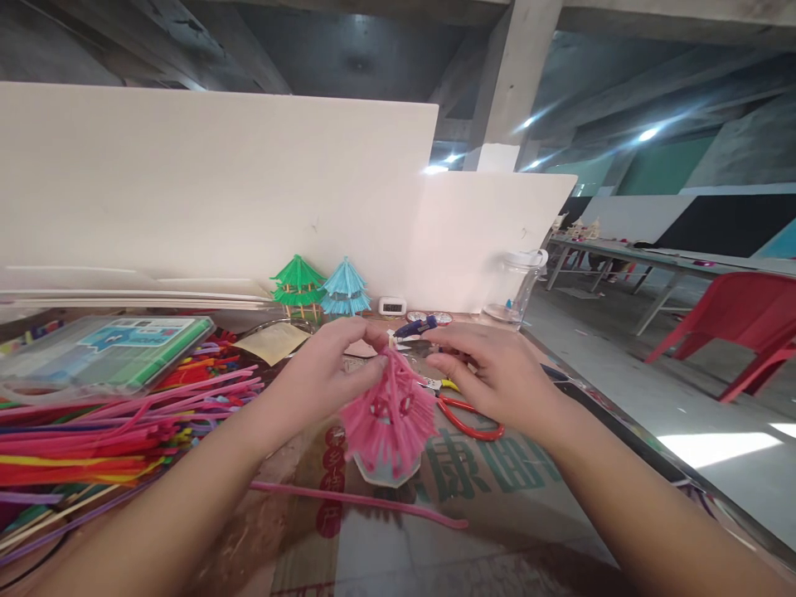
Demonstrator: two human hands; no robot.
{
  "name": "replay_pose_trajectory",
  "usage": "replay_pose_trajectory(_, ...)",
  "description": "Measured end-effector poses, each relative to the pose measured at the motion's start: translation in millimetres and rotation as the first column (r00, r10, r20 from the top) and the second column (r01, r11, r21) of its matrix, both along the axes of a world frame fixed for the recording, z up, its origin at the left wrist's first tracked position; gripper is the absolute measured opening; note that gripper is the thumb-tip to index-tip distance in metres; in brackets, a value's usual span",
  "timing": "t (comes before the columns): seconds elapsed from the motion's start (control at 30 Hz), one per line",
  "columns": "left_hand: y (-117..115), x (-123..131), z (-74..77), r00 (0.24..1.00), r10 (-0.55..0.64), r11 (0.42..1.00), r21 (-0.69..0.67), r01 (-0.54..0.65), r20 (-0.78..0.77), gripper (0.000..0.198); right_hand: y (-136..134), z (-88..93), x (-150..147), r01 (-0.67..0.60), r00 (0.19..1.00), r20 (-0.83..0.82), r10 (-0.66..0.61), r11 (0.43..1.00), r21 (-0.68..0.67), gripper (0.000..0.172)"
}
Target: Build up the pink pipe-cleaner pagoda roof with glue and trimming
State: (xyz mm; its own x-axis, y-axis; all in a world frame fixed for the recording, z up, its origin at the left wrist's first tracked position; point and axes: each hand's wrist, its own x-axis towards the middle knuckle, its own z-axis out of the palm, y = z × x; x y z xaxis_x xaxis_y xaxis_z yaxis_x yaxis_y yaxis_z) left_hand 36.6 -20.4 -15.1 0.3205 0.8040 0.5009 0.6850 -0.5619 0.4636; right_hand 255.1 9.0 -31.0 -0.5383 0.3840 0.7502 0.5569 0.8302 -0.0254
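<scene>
My left hand [339, 361] pinches the top of a pink pipe-cleaner pavilion [389, 414] between thumb and fingers. The pavilion has tiered, fringed roofs and stands on a pale, many-sided base [389, 474]. My right hand [491, 365] is closed around what looks like a dark blue glue gun [415, 327], its narrow tip pointing left at the pavilion's peak. Most of its grip is hidden behind my fingers. Below the right hand lie red-handled scissors [471, 420] and yellow-handled pliers [448, 385]. In front of the base a single pink pipe cleaner [366, 498] lies loose.
Heaps of coloured pipe cleaners [80, 448] and a clear plastic case [105, 352] cover the left side. Behind stand a green pavilion [297, 286], a blue pavilion [346, 288], a small digital clock [392, 307] and a clear jug [513, 286]. White boards [211, 191] rise at the back.
</scene>
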Motion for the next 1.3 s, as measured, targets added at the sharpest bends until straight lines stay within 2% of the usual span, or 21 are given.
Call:
replay_pose_trajectory(0.1,5.4,-8.8,1.5,1.0,-0.014,1.0,0.028,0.014,-0.001,0.02,0.7,0.2,1.0,0.039,0.998,-0.038,-0.04,0.999,-0.026,0.025)
replay_pose_trajectory(0.23,13.5,-19.1,1.0,1.0,-0.026,0.999,-0.045,0.026,-0.008,0.024,4.0,-1.7,1.1,0.078,0.996,-0.046,-0.08,0.996,-0.036,0.028)
replay_pose_trajectory(0.33,13.3,-18.0,1.2,0.999,-0.048,0.995,-0.083,0.049,0.015,0.029,6.2,-2.8,0.4,0.091,0.995,-0.025,-0.092,0.994,-0.057,0.027)
replay_pose_trajectory(0.4,10.7,-13.1,1.4,0.998,-0.016,0.995,-0.093,0.021,0.052,0.034,6.7,-2.8,0.2,0.088,0.996,-0.029,-0.09,0.995,-0.056,0.026)
replay_pose_trajectory(0.47,8.8,-7.0,0.1,0.997,0.022,0.997,-0.082,-0.016,0.075,0.038,6.6,-2.4,0.4,0.082,0.996,-0.031,-0.084,0.995,-0.051,0.026)
replay_pose_trajectory(0.6,10.6,0.7,-6.9,0.997,-0.023,1.0,0.006,0.022,0.072,0.03,6.0,-2.2,1.0,0.065,0.998,-0.015,-0.066,0.997,-0.045,0.028)
replay_pose_trajectory(0.8,15.5,-4.1,-9.8,0.995,-0.038,0.997,0.069,0.031,0.095,0.026,4.1,-1.3,1.4,0.062,0.998,-0.005,-0.062,0.997,-0.047,0.028)
replay_pose_trajectory(1.0,15.4,-5.5,-4.8,0.987,-0.101,0.994,0.041,0.097,0.121,0.026,0.6,0.6,-1.6,0.003,0.998,0.056,-0.004,1.0,0.026,0.028)
replay_pose_trajectory(1.17,12.9,-7.1,-2.5,0.994,-0.077,0.994,-0.069,0.083,0.082,0.029,1.2,-2.0,-3.1,0.054,0.994,0.089,-0.069,0.986,0.157,0.027)
replay_pose_trajectory(1.3,12.4,-8.0,-1.0,0.993,-0.026,0.983,-0.18,0.047,0.119,0.032,1.9,-4.4,-4.1,0.097,0.987,0.101,-0.123,0.968,0.23,0.024)
